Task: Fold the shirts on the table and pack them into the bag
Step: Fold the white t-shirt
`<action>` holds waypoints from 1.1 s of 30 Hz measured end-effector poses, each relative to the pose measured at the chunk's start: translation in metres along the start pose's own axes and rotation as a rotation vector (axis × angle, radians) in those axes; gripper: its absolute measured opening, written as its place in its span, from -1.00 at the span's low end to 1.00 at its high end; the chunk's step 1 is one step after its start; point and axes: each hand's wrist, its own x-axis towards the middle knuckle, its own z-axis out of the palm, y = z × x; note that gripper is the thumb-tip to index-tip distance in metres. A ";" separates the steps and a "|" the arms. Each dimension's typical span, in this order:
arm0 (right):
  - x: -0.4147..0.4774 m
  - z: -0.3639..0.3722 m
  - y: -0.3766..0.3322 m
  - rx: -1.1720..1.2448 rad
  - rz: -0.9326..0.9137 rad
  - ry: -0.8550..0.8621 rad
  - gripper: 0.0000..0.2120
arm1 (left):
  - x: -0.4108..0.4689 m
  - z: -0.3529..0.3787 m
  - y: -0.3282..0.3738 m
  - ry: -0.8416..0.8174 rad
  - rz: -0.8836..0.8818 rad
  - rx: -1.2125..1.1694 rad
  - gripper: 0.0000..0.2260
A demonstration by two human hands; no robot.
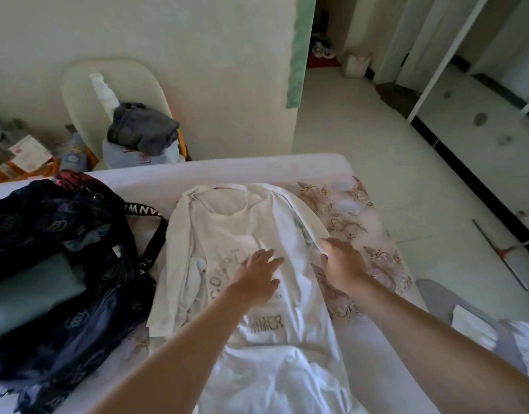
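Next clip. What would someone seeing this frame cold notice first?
A white printed shirt lies spread down the middle of the floral-covered table, the left hand flat on its lettering while the right hand pinches its sleeve at the right edge. To the left sits an open dark patterned bag with a folded grey-green garment inside.

Domestic interior: a room of a home. A padded surface with a floral cover (376, 234) fills the lower frame. At upper left a white chair (78, 85) carries a heap of clothes (142, 131), with loose papers (30, 152) beside it. Pale floor tiles (362, 130) run at right toward an open doorway (323, 40) at top centre, where a plastic jug (356, 64) stands on the floor.
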 end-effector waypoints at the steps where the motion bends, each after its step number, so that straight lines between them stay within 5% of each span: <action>1: 0.010 0.005 0.005 -0.068 -0.052 -0.009 -0.59 | 0.015 0.004 -0.002 -0.018 0.005 0.052 -0.45; 5: 0.044 0.025 0.027 -0.118 -0.141 -0.173 -0.43 | 0.068 0.009 -0.015 -0.096 -0.086 0.154 -0.48; 8: 0.069 0.024 0.049 -0.359 -0.119 -0.068 -0.47 | 0.104 -0.011 -0.026 0.138 -0.192 0.069 -0.64; 12: 0.100 0.016 0.061 -0.284 -0.066 0.053 -0.57 | 0.148 -0.035 -0.044 0.380 -0.325 -0.128 -0.65; 16: 0.125 0.025 0.058 -0.120 -0.040 0.035 -0.56 | 0.181 -0.046 -0.055 0.288 -0.499 -0.172 -0.51; 19: 0.136 0.030 0.058 -0.127 0.040 0.064 -0.52 | 0.194 -0.050 -0.068 0.297 -0.634 -0.199 -0.66; 22: 0.144 0.033 0.061 -0.038 0.074 0.114 -0.71 | 0.199 -0.056 -0.075 0.291 -0.711 -0.097 -0.71; 28: 0.151 0.019 0.054 0.436 0.168 0.159 -0.93 | 0.200 -0.061 -0.085 0.179 -0.697 -0.223 -0.51; 31: 0.152 0.014 0.053 0.393 0.147 0.213 -0.89 | 0.199 -0.063 -0.084 0.147 -0.631 -0.193 -0.72; 33: 0.155 0.013 0.054 0.265 0.100 0.294 -0.90 | 0.200 -0.070 -0.082 0.257 -0.641 -0.245 -0.65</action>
